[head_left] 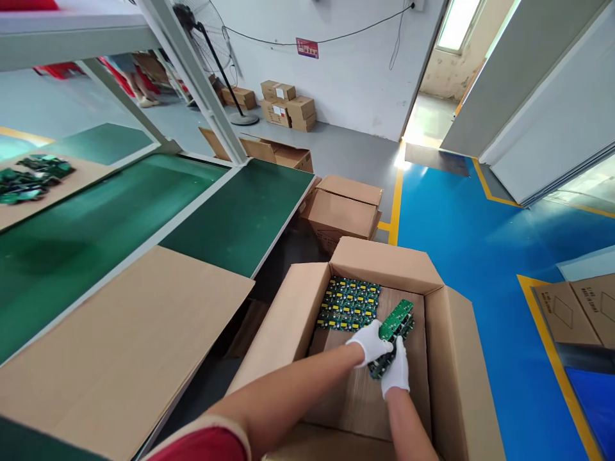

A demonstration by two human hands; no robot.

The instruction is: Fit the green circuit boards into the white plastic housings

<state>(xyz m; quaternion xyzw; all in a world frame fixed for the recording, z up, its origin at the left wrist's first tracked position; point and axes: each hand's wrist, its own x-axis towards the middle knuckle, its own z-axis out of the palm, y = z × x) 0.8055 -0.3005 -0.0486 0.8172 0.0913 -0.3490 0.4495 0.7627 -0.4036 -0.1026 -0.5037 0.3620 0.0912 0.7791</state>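
White gloves cover both of my hands. My left hand [372, 343] and my right hand [396, 371] are closed on a small stack of green circuit boards [398, 320], held tilted above an open cardboard box [456, 358]. The left hand grips the stack from its left side, the right hand from below and the right. Inside the box, rows of circuit boards with yellow parts [350, 303] lie at the far left on a cardboard layer [343, 410]. My fingers hide part of the held stack.
On my left runs a green-topped workbench [240, 214] bearing a flat cardboard sheet [125, 346]. More circuit boards [33, 179] lie piled farther left. Closed cardboard boxes [343, 208] stand beyond the open box. A standing fan [221, 64] is by the wall; another person's legs [139, 83] show behind the bench.
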